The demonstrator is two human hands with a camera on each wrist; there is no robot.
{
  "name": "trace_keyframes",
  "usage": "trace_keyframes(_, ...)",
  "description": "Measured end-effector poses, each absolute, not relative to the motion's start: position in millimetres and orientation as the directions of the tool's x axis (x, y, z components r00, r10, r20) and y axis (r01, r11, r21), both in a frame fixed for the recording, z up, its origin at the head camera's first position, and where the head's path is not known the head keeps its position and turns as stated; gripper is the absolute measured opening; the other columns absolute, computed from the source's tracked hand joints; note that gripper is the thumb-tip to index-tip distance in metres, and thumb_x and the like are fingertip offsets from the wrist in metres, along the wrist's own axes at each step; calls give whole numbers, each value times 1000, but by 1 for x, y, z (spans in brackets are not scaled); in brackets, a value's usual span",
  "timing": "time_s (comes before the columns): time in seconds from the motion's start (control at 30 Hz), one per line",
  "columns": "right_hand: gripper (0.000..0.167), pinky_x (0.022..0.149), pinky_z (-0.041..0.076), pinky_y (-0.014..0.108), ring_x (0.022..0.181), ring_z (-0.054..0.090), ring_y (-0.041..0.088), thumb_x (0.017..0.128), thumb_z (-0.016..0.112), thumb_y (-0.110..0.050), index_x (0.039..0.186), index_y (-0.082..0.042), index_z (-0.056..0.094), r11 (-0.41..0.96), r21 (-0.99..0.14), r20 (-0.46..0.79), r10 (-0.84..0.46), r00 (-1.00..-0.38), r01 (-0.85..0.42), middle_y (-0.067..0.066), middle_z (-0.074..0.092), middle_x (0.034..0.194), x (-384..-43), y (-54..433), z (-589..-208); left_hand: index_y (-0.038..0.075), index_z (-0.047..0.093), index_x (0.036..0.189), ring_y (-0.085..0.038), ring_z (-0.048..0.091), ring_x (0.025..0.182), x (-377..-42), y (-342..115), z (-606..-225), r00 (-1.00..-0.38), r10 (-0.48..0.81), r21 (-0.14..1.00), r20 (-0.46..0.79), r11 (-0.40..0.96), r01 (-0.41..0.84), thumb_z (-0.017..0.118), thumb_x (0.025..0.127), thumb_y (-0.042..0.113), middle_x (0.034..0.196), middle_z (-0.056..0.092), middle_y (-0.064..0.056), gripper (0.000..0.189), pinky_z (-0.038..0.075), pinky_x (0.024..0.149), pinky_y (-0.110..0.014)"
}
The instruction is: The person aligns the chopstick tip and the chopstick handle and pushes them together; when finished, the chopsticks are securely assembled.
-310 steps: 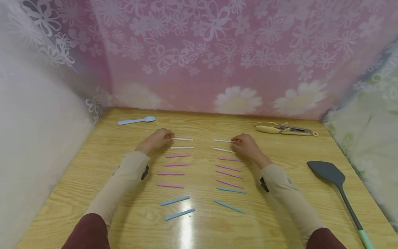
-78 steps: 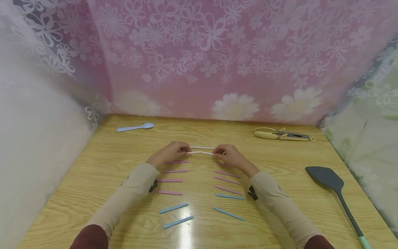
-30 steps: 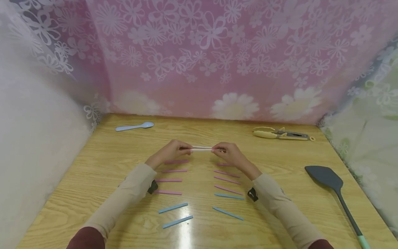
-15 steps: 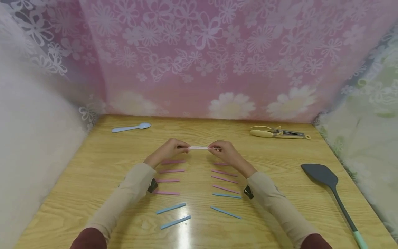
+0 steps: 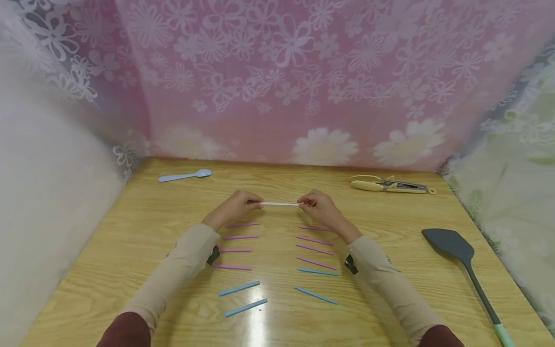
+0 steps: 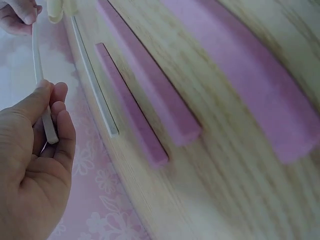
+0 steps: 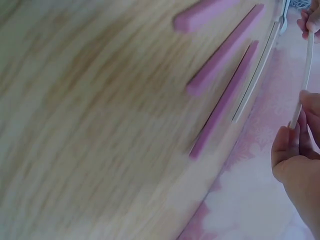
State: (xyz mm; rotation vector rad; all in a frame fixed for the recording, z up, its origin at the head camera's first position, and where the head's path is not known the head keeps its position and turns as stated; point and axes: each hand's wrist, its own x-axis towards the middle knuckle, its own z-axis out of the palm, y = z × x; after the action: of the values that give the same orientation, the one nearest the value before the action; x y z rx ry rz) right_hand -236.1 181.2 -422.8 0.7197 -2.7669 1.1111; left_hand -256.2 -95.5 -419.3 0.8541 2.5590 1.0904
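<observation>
Both hands hold one thin white clay-like strip (image 5: 279, 204) level across the far middle of the table. Its left end is pinched between the thumb and fingers of my left hand (image 5: 234, 208); my right hand (image 5: 324, 212) pinches the other end. In the left wrist view the strip's end pokes out below the thumb. Both wrist views show the held strip lifted off the wood. A second white strip (image 6: 92, 77) lies on the table beneath, hard to separate from the held one in the head view. Pink strips (image 5: 244, 224) lie nearer, in two columns.
Blue strips (image 5: 246, 307) lie at the front of both columns on the wooden table (image 5: 151, 270). A pale blue spoon (image 5: 186, 176) is at back left, yellow-tipped tongs (image 5: 390, 185) at back right. A dark spatula (image 5: 451, 246) lies along the right side.
Earlier the hands stood apart at short white strips; later two short pieces met end to end between them. Now one continuous strip spans the hands, held slightly higher and straighter than a second ago.
</observation>
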Motion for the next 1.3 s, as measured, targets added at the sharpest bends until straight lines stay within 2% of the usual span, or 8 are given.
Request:
trace_keyframes(0.27,10,69,53,32,77,58,19,88,67,-5,95,1,71,644,-581,228,-457,-860,-497,8,63,85,-242,185,-432,-4,64,118,-28,63,106,-258,-97,-423,-804,595,703,9,568,428,55,96,11,119,64,-18,28,52,89,-32)
trace_keyframes(0.4,11,70,52,32,78,57,18,89,65,-6,96,1,71,661,-586,188,-452,-872,-469,7,63,86,-243,185,-435,-2,64,118,-28,60,109,-259,-101,-427,-828,561,667,-13,621,411,54,97,8,120,63,-17,25,50,92,-36)
trace_keyframes(0.53,11,72,52,33,81,58,20,91,64,-6,97,0,70,678,-588,131,-458,-879,-441,8,63,89,-245,182,-433,-1,66,115,-28,59,105,-260,-107,-430,-838,546,645,-25,649,403,54,96,4,112,64,-14,23,50,91,-38)
trace_keyframes(0.63,11,75,52,36,83,58,22,91,63,-5,97,1,69,680,-598,94,-466,-880,-425,10,63,91,-246,180,-432,-2,67,113,-28,58,103,-261,-109,-433,-825,565,642,-20,640,423,56,95,4,108,63,-14,22,50,90,-38)
trace_keyframes(0.83,10,76,51,36,82,59,20,91,62,-6,94,1,69,691,-621,13,-465,-885,-371,10,65,89,-251,181,-436,-3,68,109,-30,59,105,-264,-106,-438,-808,588,630,-22,636,445,60,92,3,114,64,-18,20,50,91,-36)
trace_keyframes(1.07,11,71,49,33,77,56,17,92,61,-7,94,1,68,701,-613,-9,-467,-884,-364,9,64,85,-252,182,-441,-3,67,109,-28,60,103,-266,-102,-439,-812,580,624,-63,658,421,59,93,3,112,65,-16,19,50,91,-37)
trace_keyframes(1.3,11,75,51,35,80,58,18,92,62,-8,96,-1,69,710,-610,-24,-461,-887,-353,7,64,87,-252,180,-441,-3,67,110,-26,61,103,-268,-103,-442,-824,561,648,-83,659,383,59,93,3,113,65,-15,20,51,90,-34)
